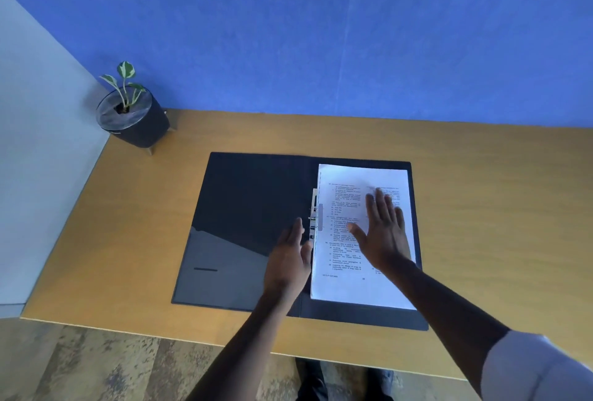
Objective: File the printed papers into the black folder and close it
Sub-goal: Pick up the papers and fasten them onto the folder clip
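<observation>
The black folder (244, 224) is lying open flat on the desk (481, 208), its spine running away from the person, and the printed papers (349, 240) are sitting on its right-hand leaf with their long axis parallel to that spine. The metal fastener (313, 217) is showing just at the papers' left edge, along the fold. The right hand (382, 234) is lying over the sheets with its fingers spread and flat, palm down, gripping nothing — it appears to be pressing or smoothing the stack, though contact is hard to confirm through the blur. The left hand (288, 259) is hovering at the fold, open too, fingers pointing forward and thumb side toward the fastener, holding nothing. What the coming move turns on, as I judge it, is this: the free left cover is stretching out to the left of both hands, and the left hand is the nearer one to it, so closing would mean swinging that leaf over to the right across the papers. Whether the sheets are already seated on the fastener cannot be told. A potted plant (128, 105) is standing well apart at the desk's far left corner.
</observation>
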A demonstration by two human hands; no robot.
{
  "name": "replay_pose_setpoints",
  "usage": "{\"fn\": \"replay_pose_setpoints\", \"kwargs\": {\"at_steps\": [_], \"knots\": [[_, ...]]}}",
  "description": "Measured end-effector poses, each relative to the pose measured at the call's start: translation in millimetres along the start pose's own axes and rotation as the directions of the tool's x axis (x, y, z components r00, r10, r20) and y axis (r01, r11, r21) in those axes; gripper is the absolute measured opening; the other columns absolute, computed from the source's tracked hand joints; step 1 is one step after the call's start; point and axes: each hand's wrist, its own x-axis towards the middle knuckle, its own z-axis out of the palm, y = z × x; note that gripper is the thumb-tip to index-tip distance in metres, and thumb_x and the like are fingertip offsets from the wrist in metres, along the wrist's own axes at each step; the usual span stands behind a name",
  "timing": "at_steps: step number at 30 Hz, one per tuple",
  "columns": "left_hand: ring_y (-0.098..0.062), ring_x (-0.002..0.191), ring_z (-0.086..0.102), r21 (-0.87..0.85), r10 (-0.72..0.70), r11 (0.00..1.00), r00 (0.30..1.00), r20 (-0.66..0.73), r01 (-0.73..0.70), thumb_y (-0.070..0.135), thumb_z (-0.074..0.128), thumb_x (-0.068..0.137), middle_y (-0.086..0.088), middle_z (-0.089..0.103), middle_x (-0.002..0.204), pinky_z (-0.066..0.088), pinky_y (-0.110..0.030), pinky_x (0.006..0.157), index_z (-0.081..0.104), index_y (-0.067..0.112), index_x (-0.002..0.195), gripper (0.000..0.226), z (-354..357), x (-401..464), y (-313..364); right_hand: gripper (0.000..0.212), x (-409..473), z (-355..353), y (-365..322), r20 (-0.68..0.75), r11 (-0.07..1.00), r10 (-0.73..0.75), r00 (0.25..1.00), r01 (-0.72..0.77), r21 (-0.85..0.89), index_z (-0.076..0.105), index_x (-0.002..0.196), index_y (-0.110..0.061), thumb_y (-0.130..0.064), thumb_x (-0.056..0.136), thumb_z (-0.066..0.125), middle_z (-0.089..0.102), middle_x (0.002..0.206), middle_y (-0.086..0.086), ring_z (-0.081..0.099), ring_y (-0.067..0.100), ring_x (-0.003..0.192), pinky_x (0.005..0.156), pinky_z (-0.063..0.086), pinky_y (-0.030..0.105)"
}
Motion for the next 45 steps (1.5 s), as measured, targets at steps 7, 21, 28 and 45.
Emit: {"fn": "replay_pose_setpoints", "kwargs": {"at_steps": [7,21,28,45], "knots": [[-0.025,0.112,0.062,-0.01,-0.042,0.999,0.995,0.094,0.043,0.025,0.053,0.098,-0.004,0.064,0.123,0.051,-0.037,0.093,0.047,0.012,0.142,0.046,-6.3,49.9,6.0,0.084,-3.9,14.3,-3.8,-0.027,0.995,0.008,1.0,-0.011,-0.095,0.001,0.159,-0.012,-0.066,0.097,0.017,-0.007,0.166,0.011,-0.009,0.031,0.153,0.124,0.003,0.051],[-0.008,0.067,0.065,-0.317,-0.087,0.938,0.982,0.166,0.136,0.024,0.053,0.099,0.016,0.067,0.079,0.055,-0.033,0.071,0.071,0.025,0.1,0.018,-21.2,86.7,7.8,0.083,-3.0,16.4,-6.5,-0.046,0.989,0.019,0.999,-0.025,-0.146,0.001,0.159,-0.013,-0.066,0.097,0.016,-0.006,0.167,0.01,-0.01,0.029,0.154,0.125,0.003,0.049],[-0.007,0.074,0.067,-0.37,-0.102,0.908,0.96,0.26,0.196,0.056,0.06,0.083,0.016,0.074,0.086,0.059,-0.043,0.078,0.073,0.027,0.086,0.032,-24.8,77.4,-2.4,0.082,-2.8,17.5,-5.6,-0.057,0.988,0.013,0.998,-0.022,-0.151,0.004,0.159,-0.011,-0.064,0.098,0.02,-0.004,0.167,0.011,-0.008,0.03,0.154,0.124,0.006,0.051],[-0.01,0.07,0.061,0.116,-0.168,0.983,0.96,0.223,0.145,0.064,0.081,0.057,0.012,0.06,0.074,0.045,-0.03,0.063,0.05,0.031,0.09,0.056,-25.2,60.4,-6.5,0.082,-3.0,18.4,-5.7,-0.07,0.988,0.012,0.997,-0.022,-0.151,0.005,0.159,-0.011,-0.063,0.098,0.024,-0.001,0.167,0.012,-0.006,0.029,0.154,0.124,0.008,0.051]]}}
